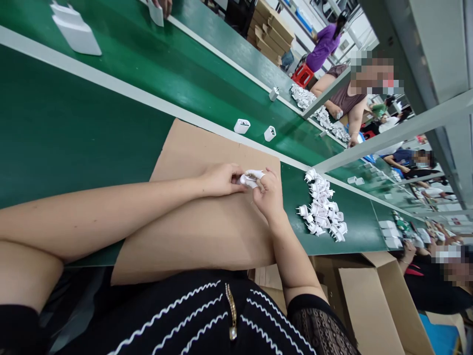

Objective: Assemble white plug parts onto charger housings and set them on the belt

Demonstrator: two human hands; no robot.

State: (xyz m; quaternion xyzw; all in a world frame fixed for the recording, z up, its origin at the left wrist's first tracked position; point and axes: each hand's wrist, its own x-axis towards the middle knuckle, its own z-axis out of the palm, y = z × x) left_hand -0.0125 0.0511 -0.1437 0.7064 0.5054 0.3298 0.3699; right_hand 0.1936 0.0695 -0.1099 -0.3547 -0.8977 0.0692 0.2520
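My left hand [218, 180] and my right hand [268, 195] meet over a brown cardboard sheet [229, 236], both pinching a small white plastic plug adapter [251, 178] between the fingers. Its metal parts are mostly hidden by my fingers. Just beyond my right hand, a loose pile of several white pronged plug adapters [320, 204] lies on the green conveyor belt [92, 118]. Two white charger housings [254, 129] stand past the cardboard's far edge, out of reach of neither hand's fingers' contact.
A pale rail [148, 103] runs beside the belt, with a second green belt beyond it. White boxes [76, 32] lie at the top left. Co-workers [343, 93] sit along the line with similar white parts. Open cardboard boxes [369, 305] stand at the lower right.
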